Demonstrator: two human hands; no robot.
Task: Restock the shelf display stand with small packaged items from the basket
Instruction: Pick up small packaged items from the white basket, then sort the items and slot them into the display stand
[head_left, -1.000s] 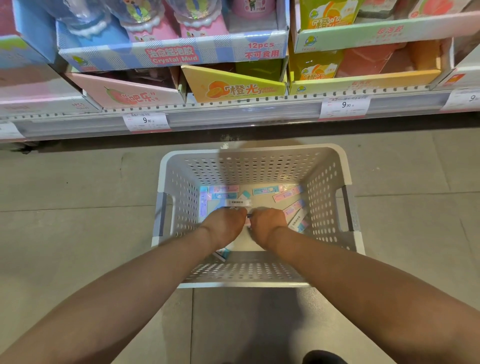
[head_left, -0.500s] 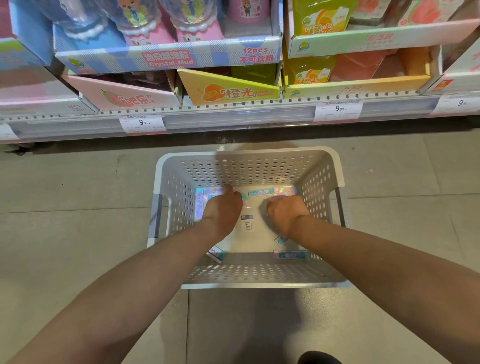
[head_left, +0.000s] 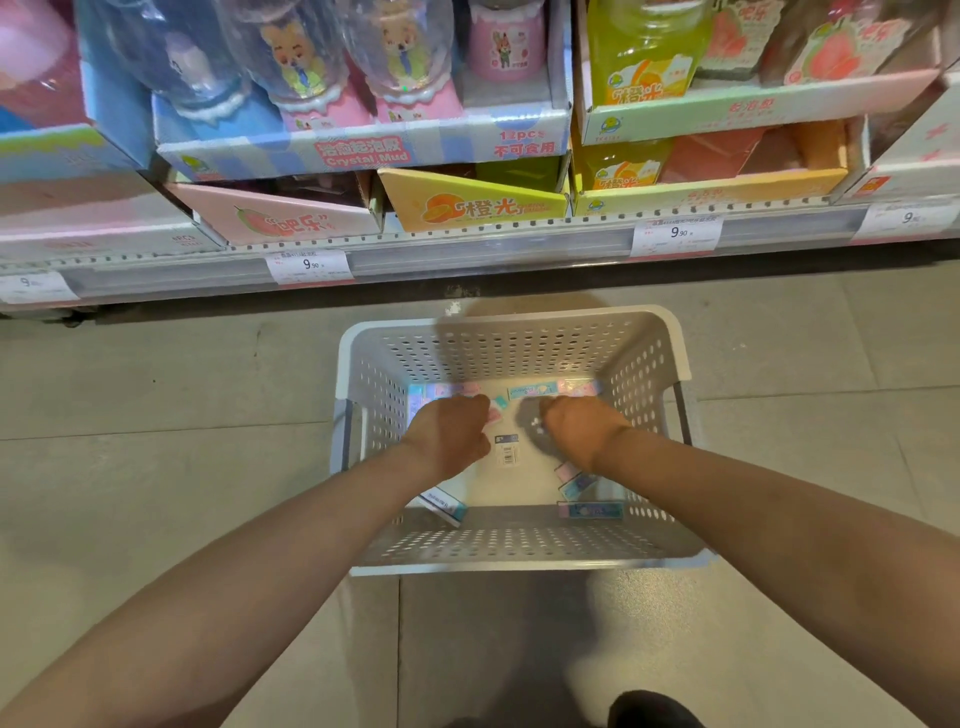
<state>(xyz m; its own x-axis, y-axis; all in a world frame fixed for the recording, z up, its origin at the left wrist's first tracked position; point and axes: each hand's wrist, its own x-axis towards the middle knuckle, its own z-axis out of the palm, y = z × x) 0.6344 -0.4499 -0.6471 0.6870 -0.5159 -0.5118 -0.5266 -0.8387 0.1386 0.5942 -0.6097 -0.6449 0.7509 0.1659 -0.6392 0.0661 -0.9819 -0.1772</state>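
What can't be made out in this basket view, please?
- Head view: fingers of the left hand and right hand are hidden behind the hands' backs; whether they hold anything is unclear.
- Print on the small packets is too small and blurred.
- The basket floor under the hands is covered.

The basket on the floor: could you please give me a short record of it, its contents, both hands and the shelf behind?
basket: white perforated plastic basket, on the tiled floor in front of the shelf
contents: small flat pastel packets scattered along the bottom edges; a barcode label at the centre
left hand: left hand inside the basket, knuckles up, fingers curled down at the far packets; grip hidden
right hand: right hand inside the basket, likewise; grip hidden
shelf: shelf with price tags and display boxes, one marked Crystal Mud
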